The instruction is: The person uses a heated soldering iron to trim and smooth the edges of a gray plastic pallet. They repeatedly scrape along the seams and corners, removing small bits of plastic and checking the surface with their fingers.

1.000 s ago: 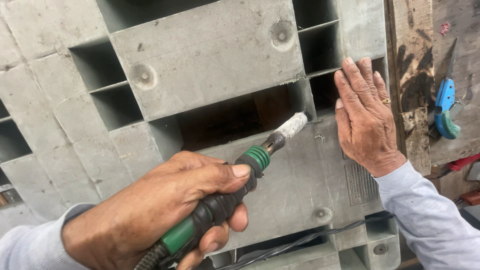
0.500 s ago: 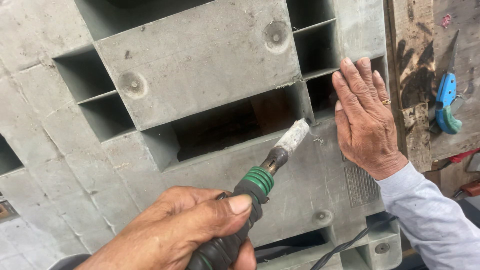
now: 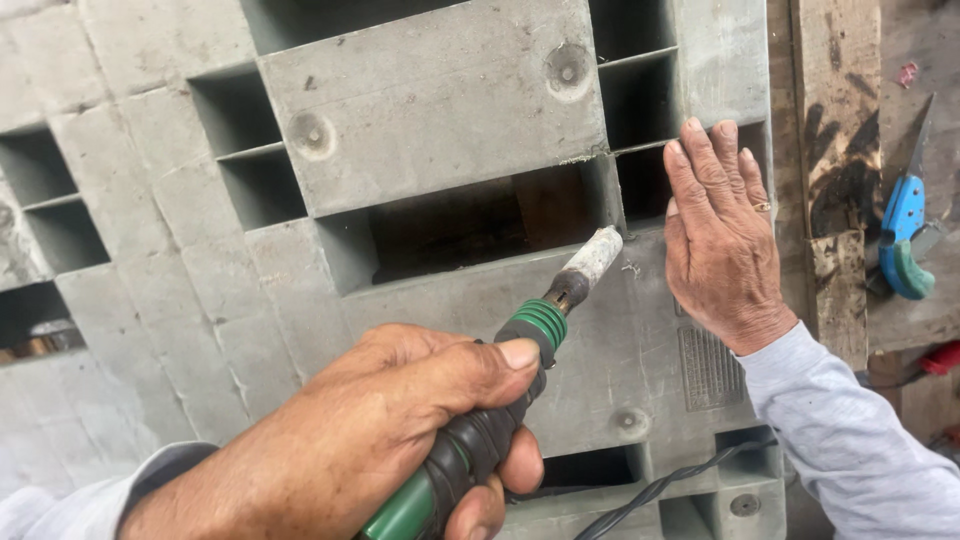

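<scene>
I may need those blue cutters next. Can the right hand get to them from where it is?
Probably yes. The right hand lies flat on the grey plastic pallet, holding nothing, and the blue-handled cutters lie in the open on the wooden board just to its right. Nothing stands between them.

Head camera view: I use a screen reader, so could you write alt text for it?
A left hand holds a green-and-black soldering iron, its tip at the edge of an opening in a grey plastic pallet. The right hand lies flat on the pallet beside it; a blue tool lies on wood at right.
</scene>
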